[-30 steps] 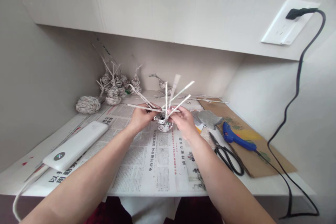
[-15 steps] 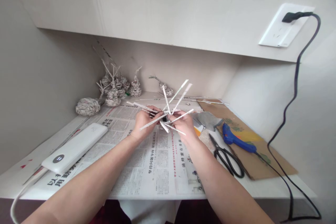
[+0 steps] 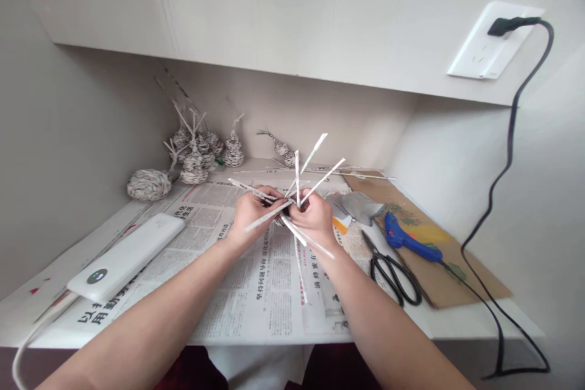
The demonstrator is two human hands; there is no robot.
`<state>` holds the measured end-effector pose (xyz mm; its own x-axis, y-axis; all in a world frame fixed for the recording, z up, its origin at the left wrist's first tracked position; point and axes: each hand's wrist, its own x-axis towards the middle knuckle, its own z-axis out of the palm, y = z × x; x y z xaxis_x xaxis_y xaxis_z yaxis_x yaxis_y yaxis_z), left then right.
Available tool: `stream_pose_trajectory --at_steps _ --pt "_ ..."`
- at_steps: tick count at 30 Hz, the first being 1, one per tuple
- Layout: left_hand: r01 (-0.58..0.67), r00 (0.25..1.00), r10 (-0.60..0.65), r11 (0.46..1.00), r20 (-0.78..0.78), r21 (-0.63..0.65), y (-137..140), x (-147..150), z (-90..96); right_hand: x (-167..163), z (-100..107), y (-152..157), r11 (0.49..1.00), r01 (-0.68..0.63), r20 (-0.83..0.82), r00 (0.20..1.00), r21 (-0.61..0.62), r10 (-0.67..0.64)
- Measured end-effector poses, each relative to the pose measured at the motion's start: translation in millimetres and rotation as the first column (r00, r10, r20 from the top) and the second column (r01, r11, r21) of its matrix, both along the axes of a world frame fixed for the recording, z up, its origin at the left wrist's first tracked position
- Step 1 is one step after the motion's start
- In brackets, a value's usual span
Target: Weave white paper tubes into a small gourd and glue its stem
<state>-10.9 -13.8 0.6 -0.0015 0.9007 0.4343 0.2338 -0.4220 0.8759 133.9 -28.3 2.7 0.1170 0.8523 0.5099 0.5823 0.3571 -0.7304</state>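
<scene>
Over the middle of the newspaper, both hands grip a small piece being woven from rolled paper strips [image 3: 269, 217]. Its loose ends fan out on every side, some upward, some toward me. My left hand [image 3: 250, 214] is closed on its left side, thumb on top near the centre. On the right side, my right hand [image 3: 314, 218] pinches the strips close to the centre. One long thin strip [image 3: 300, 265] hangs down toward the table's front. The woven centre is mostly hidden by the fingers.
Newspaper [image 3: 228, 311] covers the table. At right lie black scissors [image 3: 395, 274], a grey cloth [image 3: 361, 207] and a blue glue gun [image 3: 409, 241] on cardboard [image 3: 450, 292]. A white power bank [image 3: 132, 256] is at left. Woven gourds [image 3: 194, 164] and a woven ball [image 3: 148, 185] stand behind.
The strips have shifted around the piece, and a long strip now hangs down in front. My right hand has moved slightly inward with its fingers closer to the centre.
</scene>
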Motion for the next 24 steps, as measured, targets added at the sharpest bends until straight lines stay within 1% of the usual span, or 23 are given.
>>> stream_pose_trajectory --at_steps 2,6,9,11,14,17,19,22,24 --pt "0.011 1.000 -0.011 1.000 -0.007 -0.013 -3.7 1.0 2.7 -0.1 -0.2 -0.8 1.000 0.024 0.054 0.998 0.016 -0.025" --pt "-0.003 0.999 0.003 1.000 -0.042 0.002 -6.3 2.0 5.3 -1.6 0.1 -1.3 0.999 0.041 0.106 0.993 0.030 -0.044" --pt "-0.007 1.000 0.008 1.000 0.020 -0.030 -3.3 1.7 4.1 -2.3 2.4 -3.2 0.997 0.034 0.153 0.987 0.074 -0.045" --pt "-0.008 0.999 0.009 0.999 0.032 -0.033 -0.7 0.5 3.3 -2.6 4.0 -5.6 0.994 0.035 0.177 0.983 0.108 -0.054" --pt "-0.029 0.999 0.030 0.999 -0.039 0.013 1.5 -2.1 3.7 -3.1 6.0 -9.3 0.986 0.028 0.210 0.976 0.167 -0.064" --pt "-0.062 0.994 0.063 0.998 -0.091 0.010 1.5 -3.3 4.6 -4.0 6.9 -10.1 0.972 0.025 0.203 0.976 0.235 -0.075" --pt "-0.065 0.994 0.065 0.998 -0.089 0.004 1.2 -3.0 4.3 -4.8 6.6 -8.5 0.973 0.047 0.149 0.985 0.224 -0.082" --pt "-0.043 0.997 0.045 0.999 -0.063 0.025 0.9 -2.3 3.0 -5.2 4.8 -5.1 0.987 0.074 0.052 0.995 0.141 -0.082" --pt "-0.019 0.999 0.020 0.999 -0.045 0.036 0.8 -1.9 2.5 -5.0 3.6 -3.6 0.991 0.075 0.049 0.995 0.114 -0.081"
